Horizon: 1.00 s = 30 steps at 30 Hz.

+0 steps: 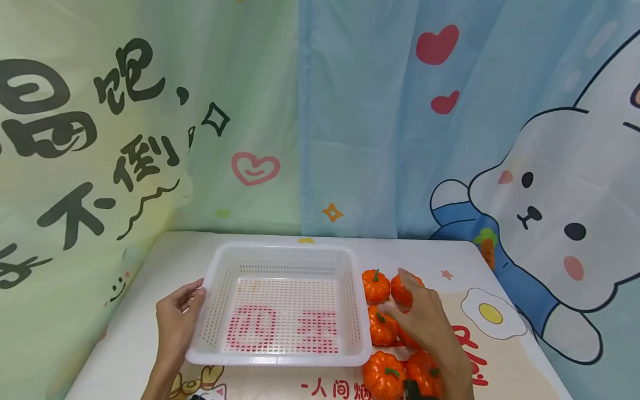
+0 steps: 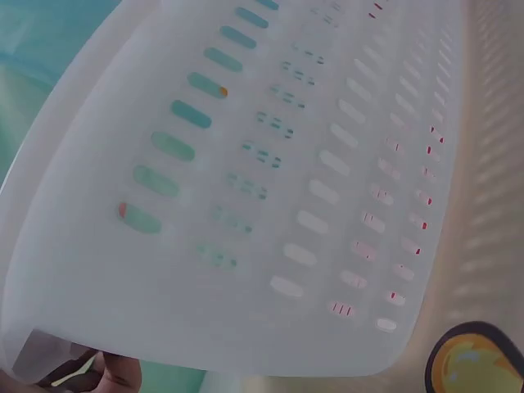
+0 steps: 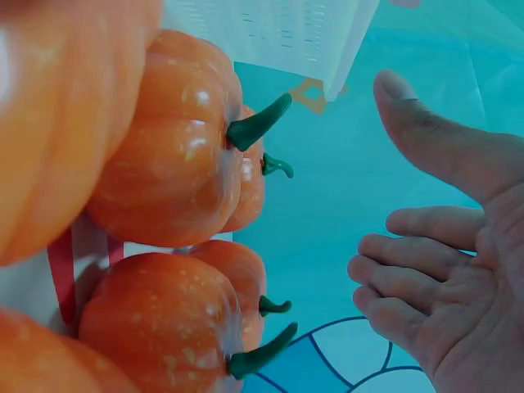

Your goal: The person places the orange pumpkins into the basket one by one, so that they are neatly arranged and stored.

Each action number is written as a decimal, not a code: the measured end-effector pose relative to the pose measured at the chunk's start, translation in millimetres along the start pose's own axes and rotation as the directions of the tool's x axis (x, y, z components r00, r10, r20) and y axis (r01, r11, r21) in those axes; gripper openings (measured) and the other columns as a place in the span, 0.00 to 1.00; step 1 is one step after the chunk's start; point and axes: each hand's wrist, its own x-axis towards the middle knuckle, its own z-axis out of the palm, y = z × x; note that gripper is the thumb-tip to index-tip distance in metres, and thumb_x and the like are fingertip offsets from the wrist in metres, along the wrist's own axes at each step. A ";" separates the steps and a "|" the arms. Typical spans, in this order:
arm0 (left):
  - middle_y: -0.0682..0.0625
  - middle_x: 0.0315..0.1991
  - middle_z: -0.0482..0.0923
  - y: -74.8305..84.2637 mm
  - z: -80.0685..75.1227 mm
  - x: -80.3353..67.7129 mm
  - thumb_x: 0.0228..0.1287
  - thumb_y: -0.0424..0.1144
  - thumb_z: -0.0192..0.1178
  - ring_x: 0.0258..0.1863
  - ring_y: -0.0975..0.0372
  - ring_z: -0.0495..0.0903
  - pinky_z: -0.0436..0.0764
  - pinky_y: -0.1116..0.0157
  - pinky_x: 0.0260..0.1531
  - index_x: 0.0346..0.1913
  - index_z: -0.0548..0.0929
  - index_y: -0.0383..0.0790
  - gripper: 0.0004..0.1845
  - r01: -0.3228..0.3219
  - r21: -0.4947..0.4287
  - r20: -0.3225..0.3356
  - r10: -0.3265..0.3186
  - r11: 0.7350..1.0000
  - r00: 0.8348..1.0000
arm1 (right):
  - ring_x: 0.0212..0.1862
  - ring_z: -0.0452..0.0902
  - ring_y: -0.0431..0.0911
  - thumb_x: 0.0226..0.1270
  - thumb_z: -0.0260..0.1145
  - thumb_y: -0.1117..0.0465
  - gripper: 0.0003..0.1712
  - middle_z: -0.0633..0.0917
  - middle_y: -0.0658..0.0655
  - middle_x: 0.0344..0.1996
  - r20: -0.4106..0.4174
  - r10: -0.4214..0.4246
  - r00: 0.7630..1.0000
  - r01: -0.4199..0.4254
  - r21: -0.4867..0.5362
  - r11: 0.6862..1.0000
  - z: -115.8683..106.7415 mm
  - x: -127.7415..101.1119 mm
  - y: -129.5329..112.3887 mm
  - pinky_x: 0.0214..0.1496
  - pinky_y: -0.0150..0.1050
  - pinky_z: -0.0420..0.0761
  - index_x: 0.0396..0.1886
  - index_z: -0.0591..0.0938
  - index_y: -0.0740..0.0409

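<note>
White perforated basket (image 1: pixel 280 311) is sitting empty; our left hand (image 1: pixel 176 316) is gripping its rim. Our right hand (image 1: pixel 425 322), fingers relaxed, is hovering over six toy pumpkins (image 1: pixel 382 326) just beside it.

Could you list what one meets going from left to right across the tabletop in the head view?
Left hand gripping the basket's edge → white perforated basket → cluster of small orange pumpkins, with the open right hand over them → fried-egg print on the table cover.
</note>
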 end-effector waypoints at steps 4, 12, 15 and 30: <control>0.31 0.57 0.88 -1.5 -0.2 0.3 0.82 0.34 0.62 0.34 0.76 0.83 0.84 0.80 0.34 0.66 0.86 0.31 0.17 0.030 -0.014 0.013 -0.030 0.999 0.999 | 0.77 0.72 0.72 0.66 0.82 0.44 0.55 0.74 0.72 0.79 0.040 0.037 0.999 -0.037 0.002 0.999 3.2 6.1 -1.8 0.72 0.69 0.76 0.83 0.68 0.67; 0.32 0.59 0.87 -0.9 -0.7 1.5 0.82 0.36 0.61 0.36 0.77 0.83 0.83 0.82 0.38 0.67 0.85 0.32 0.18 0.055 -0.013 0.027 -0.054 0.998 0.998 | 0.76 0.73 0.73 0.66 0.83 0.49 0.54 0.76 0.74 0.76 0.065 0.032 0.997 -0.032 0.003 0.999 9.7 13.5 -0.1 0.71 0.70 0.76 0.82 0.68 0.69; 0.32 0.59 0.87 -0.5 -1.2 0.9 0.82 0.36 0.61 0.35 0.76 0.83 0.83 0.81 0.37 0.67 0.85 0.32 0.18 0.064 -0.021 0.026 -0.064 0.998 0.998 | 0.76 0.73 0.73 0.66 0.83 0.49 0.53 0.76 0.73 0.76 0.072 0.041 0.997 -0.041 0.000 0.999 8.9 14.4 -0.4 0.72 0.70 0.75 0.82 0.69 0.68; 0.33 0.59 0.87 -2.1 -0.3 1.8 0.82 0.36 0.62 0.35 0.76 0.83 0.84 0.81 0.37 0.67 0.85 0.33 0.18 0.067 -0.019 0.021 -0.066 0.998 0.998 | 0.76 0.70 0.77 0.64 0.84 0.51 0.55 0.72 0.73 0.80 0.075 0.034 0.997 -0.029 -0.066 0.997 -2.2 20.8 -3.1 0.71 0.71 0.77 0.83 0.67 0.68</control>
